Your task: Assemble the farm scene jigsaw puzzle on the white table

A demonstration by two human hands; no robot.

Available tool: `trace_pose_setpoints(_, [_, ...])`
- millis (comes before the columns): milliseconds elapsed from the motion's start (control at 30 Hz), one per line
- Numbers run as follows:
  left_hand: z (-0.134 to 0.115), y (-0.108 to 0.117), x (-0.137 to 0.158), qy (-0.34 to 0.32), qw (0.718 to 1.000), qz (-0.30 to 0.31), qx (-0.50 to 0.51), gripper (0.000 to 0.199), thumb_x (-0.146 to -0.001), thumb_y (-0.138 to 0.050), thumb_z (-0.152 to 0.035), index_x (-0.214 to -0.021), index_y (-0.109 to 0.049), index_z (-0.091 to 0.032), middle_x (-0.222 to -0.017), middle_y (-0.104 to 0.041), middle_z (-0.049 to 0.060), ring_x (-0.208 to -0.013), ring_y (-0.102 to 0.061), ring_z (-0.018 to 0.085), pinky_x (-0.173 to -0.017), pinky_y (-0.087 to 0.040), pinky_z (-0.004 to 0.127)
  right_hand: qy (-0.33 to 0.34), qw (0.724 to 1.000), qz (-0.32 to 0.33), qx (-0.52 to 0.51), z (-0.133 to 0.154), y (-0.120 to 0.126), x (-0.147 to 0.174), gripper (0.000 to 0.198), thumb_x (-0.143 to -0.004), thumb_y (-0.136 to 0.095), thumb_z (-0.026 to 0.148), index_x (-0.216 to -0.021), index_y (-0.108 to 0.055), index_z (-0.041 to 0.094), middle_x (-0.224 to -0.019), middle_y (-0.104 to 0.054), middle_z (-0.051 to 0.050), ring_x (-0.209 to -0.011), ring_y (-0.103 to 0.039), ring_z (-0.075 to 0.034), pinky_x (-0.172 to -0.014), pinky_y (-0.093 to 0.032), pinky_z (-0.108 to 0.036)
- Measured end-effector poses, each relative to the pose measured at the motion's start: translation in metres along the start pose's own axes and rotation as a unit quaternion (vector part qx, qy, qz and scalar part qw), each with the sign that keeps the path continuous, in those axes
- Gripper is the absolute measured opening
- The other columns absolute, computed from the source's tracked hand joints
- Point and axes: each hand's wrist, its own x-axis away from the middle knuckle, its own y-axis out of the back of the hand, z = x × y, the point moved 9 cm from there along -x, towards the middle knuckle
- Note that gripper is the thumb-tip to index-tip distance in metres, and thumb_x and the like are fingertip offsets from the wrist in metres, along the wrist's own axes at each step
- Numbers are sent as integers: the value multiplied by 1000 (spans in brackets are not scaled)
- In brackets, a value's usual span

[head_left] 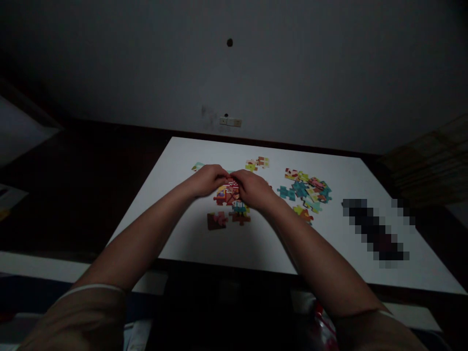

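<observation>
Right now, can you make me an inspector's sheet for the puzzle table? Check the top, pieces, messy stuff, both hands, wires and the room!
Surface: white table, flat, with a shadow near its front edge.
Job's things: red puzzle pieces between the hands, seemingly joined; a mixed heap of pieces to the right; more pieces nearby.
Clutter: a dark, pixelated object on the table's right side; can't tell what.
Hands: left hand and right hand at the red pieces, fingertips close together; grip partly hidden.
Cables: nothing seen.
Surroundings: dim room; wall behind, with what looks like a socket plate.
</observation>
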Motion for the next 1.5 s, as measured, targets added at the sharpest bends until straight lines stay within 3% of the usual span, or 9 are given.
trace_pose_setpoints(133, [-7, 1, 1, -37, 998, 4, -46, 22, -86, -57, -25, -102, -74, -23, -95, -68, 7, -91, -61, 20, -83, -45, 30, 10, 1000, 0, -5, 2, 0, 0, 30, -92, -47, 20, -119, -57, 24, -115, -64, -8, -104, -58, -22, -87, -44, -33])
trace_pose_setpoints(467, [-7, 0, 3, -58, 997, 9, -45, 25, -86, -58, -27, -107, -71, -23, -96, -67, 7, -88, -61, 20, -81, -44, 30, 3, 1000, -1, -1, -1, -2, 1, 32, -90, -48, 18, -119, -58, 25, -116, -64, -8, -103, -58, -23, -83, -45, -33])
trace_pose_setpoints(633, [-6, 0, 4, -55, 997, 28, -38, 30, -81, -66, -32, -109, -69, -22, -98, -65, 8, -91, -60, 21, -83, -44, 31, -4, 1000, 1, -16, 0, 0, 1, 31, -91, -45, 18, -118, -58, 24, -116, -64, -8, -104, -58, -22, -87, -43, -32])
trace_pose_setpoints(967, [-5, -2, 5, -53, 997, 33, -33, 30, -84, -61, -29, -113, -68, -23, -98, -66, 7, -90, -60, 21, -83, -43, 31, -4, 1000, 10, -11, 1, 0, 1, 34, -88, -46, 14, -119, -58, 23, -117, -64, -9, -105, -57, -22, -87, -42, -33])
trace_pose_setpoints(1200, [-3, 2, 4, -41, 997, 17, -67, 28, -89, -54, -29, -111, -69, -22, -96, -66, 8, -90, -60, 21, -83, -43, 32, -2, 1000, 5, -19, -2, -3, 0, 32, -89, -48, 20, -119, -59, 22, -113, -64, -9, -103, -57, -22, -86, -42, -33])
trace_pose_setpoints(1367, [-11, 2, 7, -57, 997, 33, -34, 32, -84, -63, -39, -112, -69, -24, -98, -65, 7, -90, -60, 21, -82, -44, 32, 4, 1000, 2, -18, 1, 0, 1, 31, -89, -47, 17, -116, -60, 22, -113, -64, -9, -103, -57, -21, -87, -42, -32])
trace_pose_setpoints(1500, [-15, 0, 8, -67, 996, 50, -3, 29, -80, -67, -34, -108, -72, -27, -101, -65, 8, -93, -60, 21, -85, -43, 31, -3, 1000, 12, -11, 2, 0, 1, 32, -88, -48, 17, -117, -59, 23, -115, -64, -8, -103, -56, -22, -87, -42, -32])
